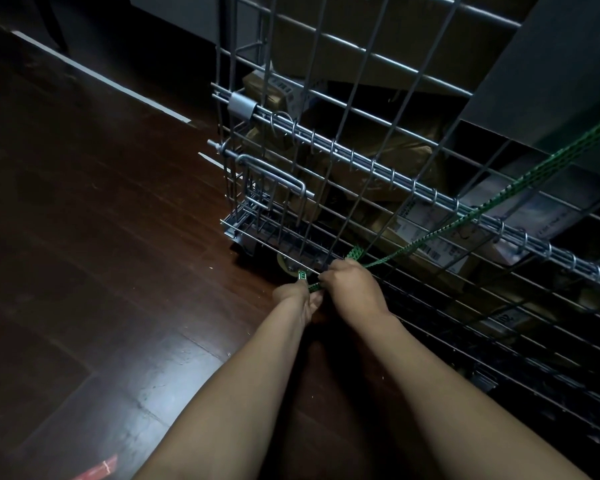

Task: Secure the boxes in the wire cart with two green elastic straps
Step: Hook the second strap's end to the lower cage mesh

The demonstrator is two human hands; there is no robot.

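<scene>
Both hands' grip (321,282) pinches green strap (520,188) end at wire cart (361,161) base

The green strap (520,183) runs off the right edge; its hook (302,274) is too small to make out, and box labels (430,237) blur.

Boxes (426,233) inside wire cart (378,168)

Box labels (430,233) too blurred to read
</scene>
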